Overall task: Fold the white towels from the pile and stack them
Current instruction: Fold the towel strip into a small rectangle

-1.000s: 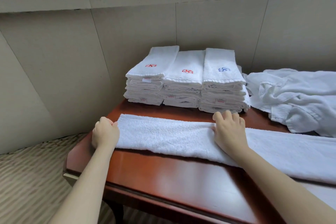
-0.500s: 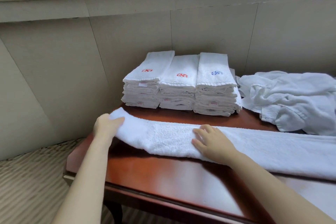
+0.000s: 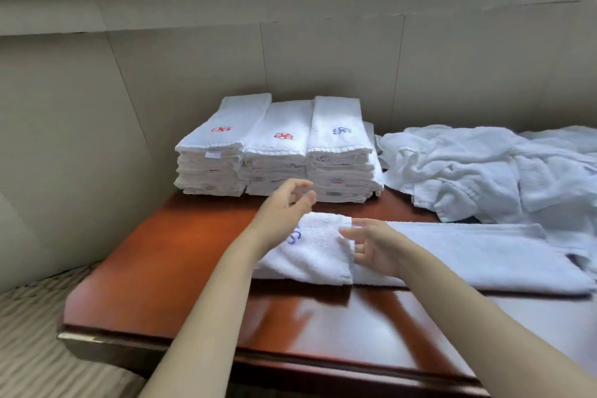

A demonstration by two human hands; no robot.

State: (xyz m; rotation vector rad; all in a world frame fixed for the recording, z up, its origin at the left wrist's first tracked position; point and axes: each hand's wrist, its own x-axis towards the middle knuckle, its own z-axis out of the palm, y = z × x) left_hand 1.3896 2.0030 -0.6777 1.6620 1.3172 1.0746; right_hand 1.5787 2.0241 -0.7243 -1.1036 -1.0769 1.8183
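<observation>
A long white towel point(image 3: 468, 252) lies across the dark red table point(image 3: 181, 255). Its left end is folded over to the right, and a blue emblem shows on the flap point(image 3: 319, 249). My left hand point(image 3: 284, 207) hovers over the flap's far left corner with loosely bent fingers, holding nothing. My right hand point(image 3: 371, 245) is at the flap's right edge, fingers spread and relaxed. Three side-by-side stacks of folded towels point(image 3: 277, 152) stand at the back by the wall. The unfolded pile point(image 3: 494, 171) lies at the back right.
A beige panelled wall point(image 3: 193, 74) and a window ledge run behind the table. Striped carpet point(image 3: 29, 349) lies below the table's left edge. Bare table surface shows at the left and along the front edge.
My left hand carried the towel's left end over to the right, laid it down and let go. My right hand slid right and lifted off the towel.
</observation>
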